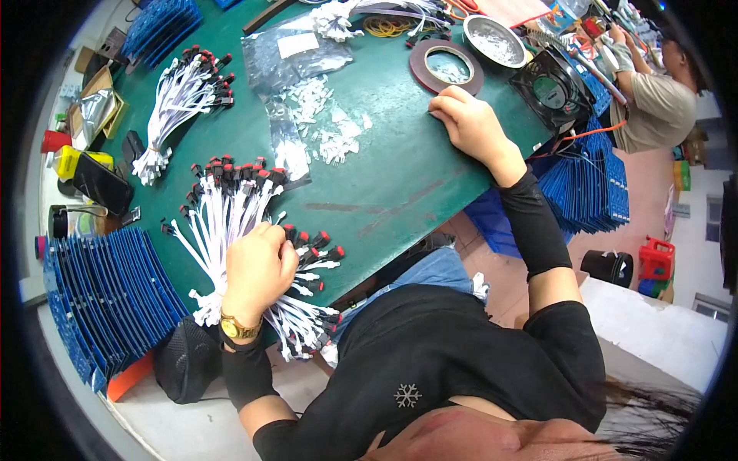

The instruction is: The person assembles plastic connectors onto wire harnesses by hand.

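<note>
My left hand [260, 267], with a gold watch at its wrist, lies curled over a bundle of white cables [224, 206] with black and red connectors. Its fingers are closed on cables, though their tips are hidden. More white cables [304, 326] spread beneath it toward the table's near edge. Across the table my right hand [467, 127] is held closed, thumb and forefinger pressed together. Whatever it may pinch is too small to make out. Just beyond it lies a roll of brown tape [419, 67]. Small clear-white plastic pieces [334, 142] are scattered between the hands, by a clear plastic bag [265, 58].
Another cable bundle [173, 107] lies at the far left. Blue circuit boards [115, 300] stand in a row at left, others [592, 192] at right. A metal bowl [496, 42] and black fan [550, 88] sit at the far right. Beyond them a co-worker [653, 107] is at work.
</note>
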A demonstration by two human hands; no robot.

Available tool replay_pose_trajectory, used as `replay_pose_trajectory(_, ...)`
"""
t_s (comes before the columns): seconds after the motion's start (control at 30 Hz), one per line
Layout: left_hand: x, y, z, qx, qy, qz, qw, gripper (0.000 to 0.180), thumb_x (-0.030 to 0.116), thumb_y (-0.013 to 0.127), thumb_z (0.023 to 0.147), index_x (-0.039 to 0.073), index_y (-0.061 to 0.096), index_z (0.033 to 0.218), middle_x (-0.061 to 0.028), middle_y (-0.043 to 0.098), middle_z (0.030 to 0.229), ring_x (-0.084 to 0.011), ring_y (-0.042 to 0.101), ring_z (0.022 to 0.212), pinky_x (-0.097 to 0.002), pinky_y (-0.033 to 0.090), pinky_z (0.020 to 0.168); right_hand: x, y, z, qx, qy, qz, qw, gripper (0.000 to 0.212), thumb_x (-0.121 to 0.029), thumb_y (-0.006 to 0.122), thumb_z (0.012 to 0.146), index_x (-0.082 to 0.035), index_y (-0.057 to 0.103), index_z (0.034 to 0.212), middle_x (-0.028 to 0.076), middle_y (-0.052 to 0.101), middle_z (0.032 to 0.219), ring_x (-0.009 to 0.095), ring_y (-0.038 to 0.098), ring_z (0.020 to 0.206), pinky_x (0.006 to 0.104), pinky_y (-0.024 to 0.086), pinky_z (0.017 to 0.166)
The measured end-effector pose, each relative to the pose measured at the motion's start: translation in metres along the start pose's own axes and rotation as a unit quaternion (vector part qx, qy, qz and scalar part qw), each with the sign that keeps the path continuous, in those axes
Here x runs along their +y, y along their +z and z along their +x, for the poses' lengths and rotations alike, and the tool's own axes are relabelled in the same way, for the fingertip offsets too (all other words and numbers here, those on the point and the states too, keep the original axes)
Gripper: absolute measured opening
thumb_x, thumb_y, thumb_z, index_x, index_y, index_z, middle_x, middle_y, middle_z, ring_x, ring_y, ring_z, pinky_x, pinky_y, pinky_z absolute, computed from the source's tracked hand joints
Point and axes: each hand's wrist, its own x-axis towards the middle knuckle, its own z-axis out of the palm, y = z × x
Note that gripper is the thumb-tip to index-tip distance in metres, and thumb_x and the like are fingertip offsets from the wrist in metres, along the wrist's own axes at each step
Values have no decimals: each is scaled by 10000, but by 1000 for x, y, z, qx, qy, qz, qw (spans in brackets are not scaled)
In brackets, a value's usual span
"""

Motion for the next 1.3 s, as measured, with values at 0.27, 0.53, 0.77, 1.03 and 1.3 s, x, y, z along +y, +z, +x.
replay_pose_trajectory(0.27,5,-4,2,-11,53,31,998,103,82,569,641,43,557,736,-129,523,735,-346,572,647,-440,458,577,37,-17,4,73,-32,-21,997,123,34,602,794,-19,580,903,128,598,850,309,614,783,345,498,683)
replay_pose_trajectory(0.53,2,0,0,29,47,-20,998,54,59,554,646,51,550,699,-111,528,693,-333,565,636,-431,454,567,68,-19,35,121,38,-24,992,71,-76,603,826,-43,608,889,144,629,774,309,628,741,354,494,661)
replay_pose_trajectory(0.77,-1,-3,0,20,56,-43,997,41,37,520,635,36,518,676,-125,511,683,-344,551,649,-427,434,556,41,-1,48,149,112,170,968,73,-45,647,818,-30,669,886,36,667,758,95,598,636,232,472,589)
replay_pose_trajectory(1.03,-3,-1,-3,105,100,-191,971,77,-12,531,659,25,584,701,-106,555,704,-275,565,599,-342,452,542,-103,44,102,40,-117,316,940,122,12,646,790,-32,687,896,84,647,843,216,632,777,284,496,695)
replay_pose_trajectory(1.3,3,-7,26,269,-30,-37,962,140,70,609,833,36,575,965,-111,577,901,-306,603,771,-385,486,630,-130,69,93,-41,-121,373,919,113,-23,645,805,-35,683,911,97,642,833,238,631,757,305,492,675)
